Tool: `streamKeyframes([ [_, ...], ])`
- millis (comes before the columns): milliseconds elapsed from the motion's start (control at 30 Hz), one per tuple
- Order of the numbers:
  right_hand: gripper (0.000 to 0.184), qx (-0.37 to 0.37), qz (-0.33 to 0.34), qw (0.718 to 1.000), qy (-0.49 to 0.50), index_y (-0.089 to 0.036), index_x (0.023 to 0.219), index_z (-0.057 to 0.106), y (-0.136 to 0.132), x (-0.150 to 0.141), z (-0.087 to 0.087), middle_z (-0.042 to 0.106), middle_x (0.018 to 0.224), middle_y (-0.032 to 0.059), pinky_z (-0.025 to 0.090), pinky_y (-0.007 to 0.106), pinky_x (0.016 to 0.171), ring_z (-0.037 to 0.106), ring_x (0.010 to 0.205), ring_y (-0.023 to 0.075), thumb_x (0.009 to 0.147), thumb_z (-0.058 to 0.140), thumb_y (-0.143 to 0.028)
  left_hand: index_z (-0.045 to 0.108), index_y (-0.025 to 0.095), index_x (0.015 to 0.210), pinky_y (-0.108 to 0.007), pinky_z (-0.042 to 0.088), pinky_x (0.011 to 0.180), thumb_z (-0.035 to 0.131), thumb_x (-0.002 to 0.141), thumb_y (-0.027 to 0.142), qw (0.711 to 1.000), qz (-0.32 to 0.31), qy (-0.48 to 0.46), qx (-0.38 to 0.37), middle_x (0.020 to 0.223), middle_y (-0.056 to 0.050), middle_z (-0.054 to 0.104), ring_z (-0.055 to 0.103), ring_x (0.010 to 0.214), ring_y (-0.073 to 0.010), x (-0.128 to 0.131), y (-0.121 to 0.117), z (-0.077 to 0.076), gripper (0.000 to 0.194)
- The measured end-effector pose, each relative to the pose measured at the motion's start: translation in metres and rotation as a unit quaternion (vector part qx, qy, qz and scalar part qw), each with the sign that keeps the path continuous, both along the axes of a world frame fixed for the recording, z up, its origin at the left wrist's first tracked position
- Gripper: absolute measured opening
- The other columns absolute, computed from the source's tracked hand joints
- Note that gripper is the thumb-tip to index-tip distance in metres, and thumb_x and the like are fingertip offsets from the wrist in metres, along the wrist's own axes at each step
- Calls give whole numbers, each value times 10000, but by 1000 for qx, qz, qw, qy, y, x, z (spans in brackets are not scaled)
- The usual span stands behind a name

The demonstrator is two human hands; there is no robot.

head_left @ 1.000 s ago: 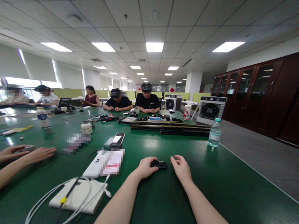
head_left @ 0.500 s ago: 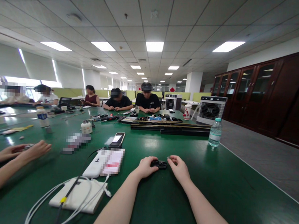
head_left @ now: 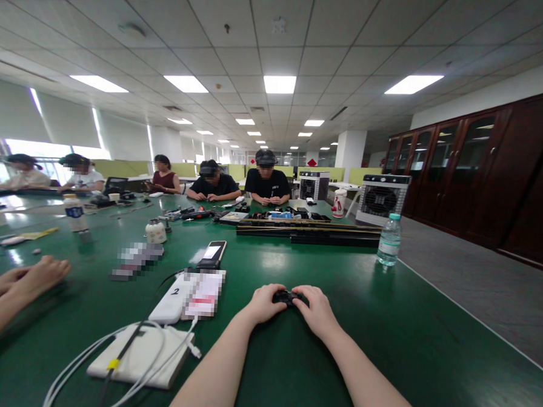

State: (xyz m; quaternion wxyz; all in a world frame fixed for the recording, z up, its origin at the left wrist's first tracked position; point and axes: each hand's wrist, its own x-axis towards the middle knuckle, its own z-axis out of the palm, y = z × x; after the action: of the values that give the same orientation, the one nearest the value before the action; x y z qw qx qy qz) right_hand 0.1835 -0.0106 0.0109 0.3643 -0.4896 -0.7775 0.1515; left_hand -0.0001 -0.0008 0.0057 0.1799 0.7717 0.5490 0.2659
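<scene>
Your left hand [head_left: 266, 303] pinched the part [head_left: 286, 297] at its left end; right hand [head_left: 314, 307] touched its right, grip unclear. Steady left hold likely helped.

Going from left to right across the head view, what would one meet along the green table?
White plastic bottle with blue label, small round white jar, black rectangular phone-like device, wearer's bare left hand, small black object, wearer's bare right hand, clear plastic bottle with teal cap.
</scene>
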Motion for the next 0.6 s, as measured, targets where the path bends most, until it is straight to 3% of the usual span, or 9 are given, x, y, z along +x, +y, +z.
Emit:
streamKeyframes([
  [600, 219, -31, -3, 997, -77, -265, 972, 691, 2, 1, -8, 641, 1141, 45, 409, 389, 953, 548, 1085, 231, 793, 570, -229, 614, 220, 1152, -337, 451, 964, 659, 724, 289, 1000, -4, 11, 5, 1140, -36, 666, 591, 1083, -249, 0, 1, -1, 436],
])
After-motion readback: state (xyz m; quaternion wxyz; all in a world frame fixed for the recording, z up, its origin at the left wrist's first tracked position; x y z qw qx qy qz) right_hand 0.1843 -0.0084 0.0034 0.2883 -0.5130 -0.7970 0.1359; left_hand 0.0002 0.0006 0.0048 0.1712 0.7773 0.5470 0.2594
